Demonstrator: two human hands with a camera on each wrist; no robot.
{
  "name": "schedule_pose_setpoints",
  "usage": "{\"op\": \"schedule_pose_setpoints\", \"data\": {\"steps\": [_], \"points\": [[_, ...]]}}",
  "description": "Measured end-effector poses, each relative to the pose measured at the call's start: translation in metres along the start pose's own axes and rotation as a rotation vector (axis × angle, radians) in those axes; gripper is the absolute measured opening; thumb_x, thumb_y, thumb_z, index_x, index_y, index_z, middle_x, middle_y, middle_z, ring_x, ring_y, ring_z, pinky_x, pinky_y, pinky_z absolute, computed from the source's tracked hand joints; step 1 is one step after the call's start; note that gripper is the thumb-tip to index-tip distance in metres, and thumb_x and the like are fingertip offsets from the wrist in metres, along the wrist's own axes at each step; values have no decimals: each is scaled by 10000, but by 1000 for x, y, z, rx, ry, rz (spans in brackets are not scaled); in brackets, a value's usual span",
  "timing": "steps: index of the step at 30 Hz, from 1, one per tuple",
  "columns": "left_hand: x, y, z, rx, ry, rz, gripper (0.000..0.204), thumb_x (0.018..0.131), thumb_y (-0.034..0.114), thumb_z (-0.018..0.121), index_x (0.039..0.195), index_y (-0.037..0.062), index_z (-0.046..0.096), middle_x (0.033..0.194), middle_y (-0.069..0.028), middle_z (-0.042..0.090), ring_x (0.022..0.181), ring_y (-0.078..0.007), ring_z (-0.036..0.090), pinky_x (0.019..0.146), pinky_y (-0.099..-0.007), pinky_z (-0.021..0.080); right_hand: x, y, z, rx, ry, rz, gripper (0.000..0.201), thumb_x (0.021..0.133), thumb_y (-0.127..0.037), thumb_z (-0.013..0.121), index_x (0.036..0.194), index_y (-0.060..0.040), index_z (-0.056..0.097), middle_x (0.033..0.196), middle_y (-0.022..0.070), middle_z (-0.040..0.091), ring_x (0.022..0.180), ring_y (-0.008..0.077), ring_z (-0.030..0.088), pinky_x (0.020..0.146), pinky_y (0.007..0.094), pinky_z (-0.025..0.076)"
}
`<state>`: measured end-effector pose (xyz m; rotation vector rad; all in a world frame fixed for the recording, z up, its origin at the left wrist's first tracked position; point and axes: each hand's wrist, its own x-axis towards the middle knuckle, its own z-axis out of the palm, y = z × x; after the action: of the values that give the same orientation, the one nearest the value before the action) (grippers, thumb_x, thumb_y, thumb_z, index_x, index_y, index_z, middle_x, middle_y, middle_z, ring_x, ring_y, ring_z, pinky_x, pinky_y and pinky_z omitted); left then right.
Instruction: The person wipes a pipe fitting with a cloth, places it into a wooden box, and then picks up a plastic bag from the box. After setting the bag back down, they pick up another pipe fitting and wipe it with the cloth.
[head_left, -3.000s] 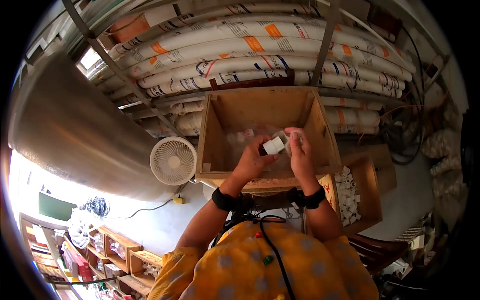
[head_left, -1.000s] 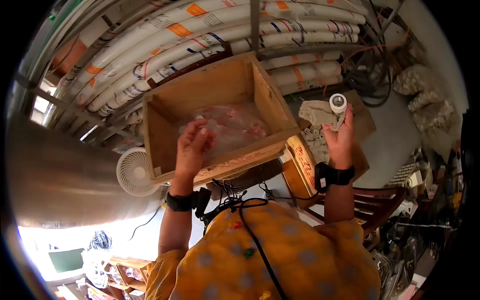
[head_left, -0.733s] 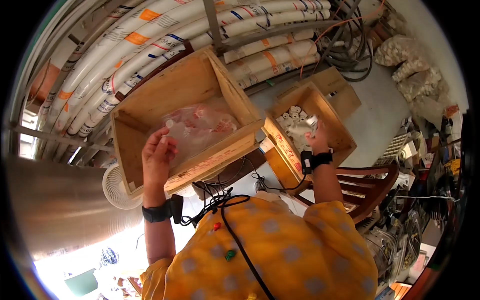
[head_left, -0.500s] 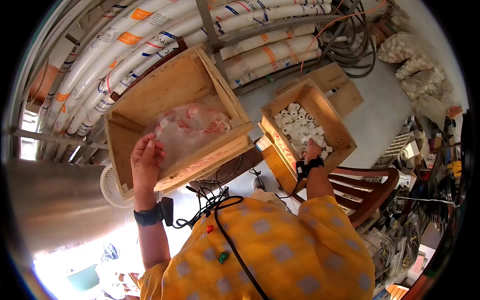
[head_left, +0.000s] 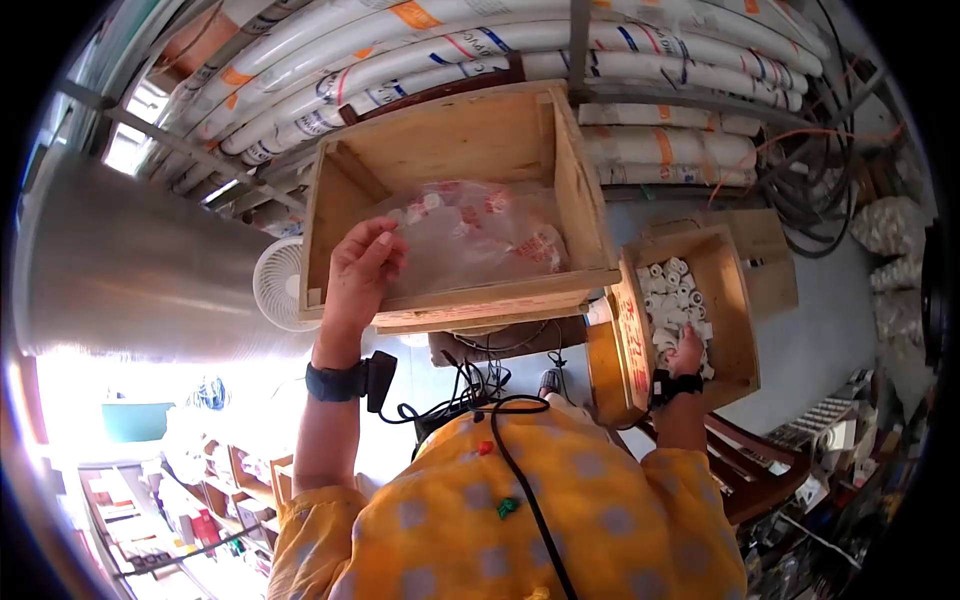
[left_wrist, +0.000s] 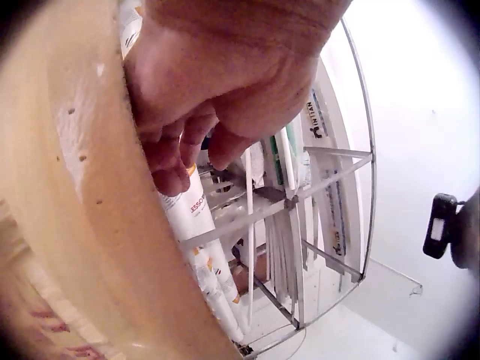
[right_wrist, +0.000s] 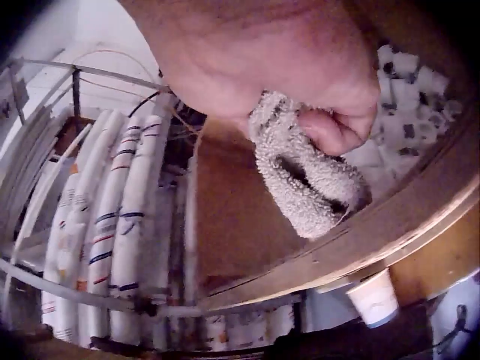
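My left hand (head_left: 362,270) hovers over the near left part of a large wooden box (head_left: 450,130), its fingers loosely curled with nothing seen between them. Crumpled clear plastic bags (head_left: 455,250) with red print lie in that box, a small white piece (head_left: 431,201) among them. To the right, my right hand (head_left: 686,355) is low over a smaller wooden box (head_left: 738,325) of white pipe fittings (head_left: 673,290). In the right wrist view, its curled fingers grip a folded terry cloth (right_wrist: 300,180); fittings (right_wrist: 409,97) show behind the hand.
Long wrapped white pipes (head_left: 450,50) fill a metal rack behind the boxes. A white fan (head_left: 277,285) stands left of the large box. A paper cup (right_wrist: 375,298) sits beside the smaller box, with a wooden chair (head_left: 760,470) near the right arm.
Both hands were together over the large box with a white fitting and cloth. The right hand carried these to the smaller box; the fitting is no longer seen in it. The left hand moved left.
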<state>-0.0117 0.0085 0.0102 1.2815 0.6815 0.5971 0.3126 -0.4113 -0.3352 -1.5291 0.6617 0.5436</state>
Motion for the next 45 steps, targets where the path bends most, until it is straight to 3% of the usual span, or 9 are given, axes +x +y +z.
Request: {"op": "schedule_pose_setpoints", "data": {"steps": [3,6,8,10,13,22,27,40,45], "points": [[-3,6,-9,39,6,-14,222,905,156,548,1098,47,562,856,-20,624,706,-74,547,617,-194,411,-47,-44,12,-201,-283,-421,379,832,-307,600,1147,-106,537,1131,63,518,843,147,464,648,306,418],[-4,7,-18,70,8,-31,228,901,161,555,1096,44,561,861,-16,622,721,-73,546,631,-195,413,-105,-89,40,-526,-293,-1055,336,858,-318,607,1087,-77,563,994,34,537,806,114,473,634,277,420],[-6,8,-20,102,7,-55,234,898,163,559,1097,41,560,866,-13,621,735,-71,546,642,-199,416,-166,-130,70,-422,-347,-1063,305,873,-320,610,1026,-59,579,894,15,558,770,96,484,628,253,416],[-5,10,-22,147,-10,-76,242,895,164,563,1102,39,558,872,-8,619,753,-69,545,655,-205,418,-227,-171,96,-8,-522,-631,285,873,-298,617,993,-44,573,876,11,568,780,91,504,694,231,414],[-6,10,-28,209,-43,-62,219,902,163,564,1098,64,566,912,-11,622,807,-83,559,719,-215,445,-270,-210,110,-179,-812,-748,272,857,-274,644,947,-33,558,830,2,567,762,86,511,712,210,405],[8,50,-27,373,-333,-77,270,894,248,581,1080,53,574,890,17,601,808,-68,529,693,-225,421,-347,-216,169,-418,-1043,-770,172,845,-141,657,932,-47,542,808,-18,549,741,58,495,665,207,416],[24,44,-20,495,-456,-57,160,884,148,583,954,5,564,788,-3,539,747,-85,478,664,-245,403,-352,-209,196,-588,-997,-823,160,853,-98,634,958,-29,534,809,-24,549,728,46,487,659,204,423],[70,27,54,1024,-975,-31,261,855,232,592,1008,23,563,836,-73,585,794,-127,550,683,-268,434,-323,-173,201,-170,-799,-1028,205,849,-82,620,1011,-6,520,834,24,606,737,71,542,683,221,449],[106,-13,70,1014,-1127,-513,316,844,251,556,1076,37,568,920,-77,613,800,-167,587,666,-297,480,-316,-172,198,-134,-828,-1008,223,844,-93,631,1017,-7,520,842,37,618,739,84,552,687,226,451]]}}
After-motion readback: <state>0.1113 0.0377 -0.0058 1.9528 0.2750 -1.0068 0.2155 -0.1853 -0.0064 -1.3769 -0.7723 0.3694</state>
